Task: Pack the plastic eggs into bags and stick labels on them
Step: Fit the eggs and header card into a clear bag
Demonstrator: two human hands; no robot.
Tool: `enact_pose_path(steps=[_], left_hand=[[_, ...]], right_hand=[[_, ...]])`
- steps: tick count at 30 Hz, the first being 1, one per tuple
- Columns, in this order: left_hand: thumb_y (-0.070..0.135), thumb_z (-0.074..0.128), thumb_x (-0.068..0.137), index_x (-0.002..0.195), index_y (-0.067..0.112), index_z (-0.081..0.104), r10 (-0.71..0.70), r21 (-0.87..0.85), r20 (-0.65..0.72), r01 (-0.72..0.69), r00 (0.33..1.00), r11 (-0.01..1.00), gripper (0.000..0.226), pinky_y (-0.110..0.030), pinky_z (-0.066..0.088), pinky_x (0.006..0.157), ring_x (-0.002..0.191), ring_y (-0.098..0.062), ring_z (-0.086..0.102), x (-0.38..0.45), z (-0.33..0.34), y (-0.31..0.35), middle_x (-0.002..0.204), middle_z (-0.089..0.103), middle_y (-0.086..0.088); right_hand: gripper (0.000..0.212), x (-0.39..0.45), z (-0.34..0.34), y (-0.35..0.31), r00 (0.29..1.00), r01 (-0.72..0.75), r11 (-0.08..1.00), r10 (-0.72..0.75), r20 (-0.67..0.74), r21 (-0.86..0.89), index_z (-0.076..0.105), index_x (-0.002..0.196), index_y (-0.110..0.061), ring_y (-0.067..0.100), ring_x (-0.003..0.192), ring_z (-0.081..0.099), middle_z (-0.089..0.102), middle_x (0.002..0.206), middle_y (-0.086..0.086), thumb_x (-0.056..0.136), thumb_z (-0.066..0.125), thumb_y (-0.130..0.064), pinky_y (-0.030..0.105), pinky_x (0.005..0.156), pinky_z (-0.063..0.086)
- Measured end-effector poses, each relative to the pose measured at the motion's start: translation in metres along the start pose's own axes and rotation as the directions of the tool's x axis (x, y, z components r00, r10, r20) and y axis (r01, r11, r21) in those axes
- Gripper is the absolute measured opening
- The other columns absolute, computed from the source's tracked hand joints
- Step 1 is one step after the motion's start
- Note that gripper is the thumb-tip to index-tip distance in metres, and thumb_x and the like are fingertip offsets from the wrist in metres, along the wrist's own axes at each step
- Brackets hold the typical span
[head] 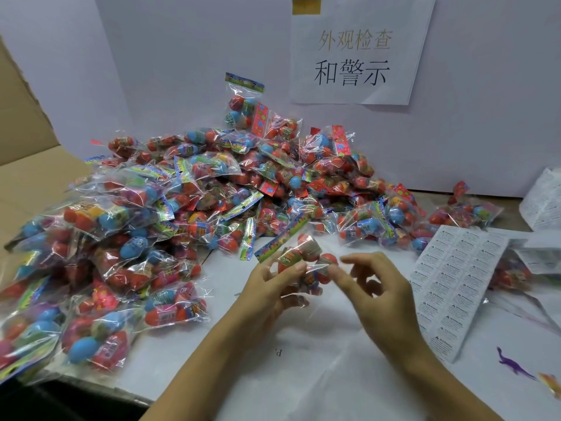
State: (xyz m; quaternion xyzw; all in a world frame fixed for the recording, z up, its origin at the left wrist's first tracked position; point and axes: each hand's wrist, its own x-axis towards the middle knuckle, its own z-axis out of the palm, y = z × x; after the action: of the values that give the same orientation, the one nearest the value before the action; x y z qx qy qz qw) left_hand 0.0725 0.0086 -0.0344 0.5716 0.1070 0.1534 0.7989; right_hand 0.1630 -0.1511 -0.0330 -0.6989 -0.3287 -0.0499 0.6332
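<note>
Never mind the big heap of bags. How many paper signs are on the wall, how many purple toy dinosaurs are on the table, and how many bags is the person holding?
Paper sign on the wall: 1
Purple toy dinosaur: 1
Bag held in the left hand: 1
Total: 3

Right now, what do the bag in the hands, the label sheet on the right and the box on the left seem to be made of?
Bag: thin clear plastic film, glossy, going by the glare and crinkles; the left hand holds it.
Label sheet: probably matte white paper in a printed grid, likely sticker stock.
Box: brown cardboard, dull, with a folded flap.
</note>
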Motion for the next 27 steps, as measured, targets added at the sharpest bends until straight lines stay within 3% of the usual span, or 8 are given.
enact_pose_path(steps=[2,6,10,16,20,22,25,27], left_hand=[[0.029,0.071,0.087,0.132,0.011,0.059,-0.025,0.034,0.011,0.025,1.000,0.999,0.049,-0.030,0.055,0.062,0.086,-0.030,0.072,0.000,-0.001,-0.001,0.104,0.075,-0.022],[0.034,0.074,0.084,0.128,0.020,0.060,-0.069,0.087,0.019,0.067,0.997,0.994,0.049,-0.030,0.054,0.057,0.079,-0.032,0.074,-0.002,0.001,-0.007,0.096,0.076,-0.015],[0.048,0.061,0.093,0.108,0.022,0.074,-0.059,0.172,0.044,0.050,0.997,0.984,0.033,-0.033,0.055,0.057,0.083,-0.028,0.072,-0.002,0.005,-0.010,0.095,0.074,-0.005],[0.039,0.060,0.095,0.097,0.018,0.080,0.027,0.262,0.017,-0.030,0.999,0.965,0.029,-0.029,0.057,0.071,0.081,-0.016,0.069,-0.002,0.001,-0.011,0.089,0.075,-0.006],[0.035,0.071,0.090,0.092,0.010,0.081,0.074,0.261,-0.017,-0.067,0.997,0.963,0.027,-0.030,0.058,0.072,0.078,-0.019,0.072,-0.001,-0.001,-0.012,0.087,0.078,-0.013],[0.033,0.073,0.087,0.096,0.009,0.078,0.102,0.253,-0.049,-0.086,0.994,0.964,0.026,-0.041,0.059,0.074,0.078,-0.023,0.072,-0.001,0.000,-0.011,0.087,0.077,-0.019],[0.034,0.077,0.090,0.112,0.008,0.067,0.109,0.264,-0.117,-0.075,0.987,0.962,0.036,-0.055,0.059,0.077,0.077,-0.031,0.073,0.000,0.000,-0.010,0.086,0.073,-0.028],[0.031,0.074,0.094,0.116,0.017,0.063,0.126,0.295,-0.185,-0.067,0.975,0.953,0.028,-0.041,0.060,0.068,0.069,-0.023,0.073,0.002,-0.003,-0.012,0.076,0.074,-0.016]], right_hand=[[0.043,0.004,-0.004,0.002,0.986,-0.169,0.985,0.169,0.002,0.029,0.069,0.105,-0.033,0.009,0.082,0.062,0.064,0.089,-0.008,0.072,0.072,-0.060,0.014,0.064,0.046],[0.050,0.008,-0.002,0.004,0.904,-0.396,0.909,0.362,0.226,0.130,0.072,0.111,-0.032,0.006,0.092,0.068,0.074,0.102,-0.006,0.070,0.068,-0.061,0.022,0.070,0.053],[0.038,0.009,0.003,0.002,0.891,-0.404,0.890,0.331,0.310,0.212,0.078,0.099,-0.012,0.012,0.089,0.072,0.077,0.093,0.003,0.078,0.070,-0.043,0.021,0.075,0.055],[0.030,0.006,0.001,0.002,0.881,-0.415,0.884,0.330,0.340,0.217,0.075,0.084,-0.011,0.014,0.071,0.067,0.071,0.074,0.003,0.080,0.071,-0.041,0.028,0.060,0.054],[0.036,0.007,0.001,0.002,0.887,-0.406,0.896,0.339,0.312,0.180,0.075,0.076,-0.005,0.030,0.071,0.064,0.072,0.077,0.020,0.076,0.073,-0.041,0.048,0.072,0.055],[0.036,0.008,0.001,0.001,0.896,-0.392,0.901,0.329,0.298,0.183,0.075,0.076,-0.002,0.030,0.071,0.065,0.071,0.078,0.024,0.076,0.074,-0.038,0.055,0.078,0.056],[0.034,0.007,0.000,0.002,0.893,-0.391,0.909,0.337,0.297,0.142,0.077,0.077,-0.008,0.018,0.071,0.066,0.073,0.078,0.014,0.076,0.072,-0.042,0.048,0.073,0.056],[0.036,0.007,0.000,0.002,0.886,-0.404,0.907,0.357,0.295,0.117,0.081,0.083,-0.020,0.006,0.072,0.069,0.077,0.081,0.000,0.071,0.072,-0.052,0.028,0.064,0.055]])
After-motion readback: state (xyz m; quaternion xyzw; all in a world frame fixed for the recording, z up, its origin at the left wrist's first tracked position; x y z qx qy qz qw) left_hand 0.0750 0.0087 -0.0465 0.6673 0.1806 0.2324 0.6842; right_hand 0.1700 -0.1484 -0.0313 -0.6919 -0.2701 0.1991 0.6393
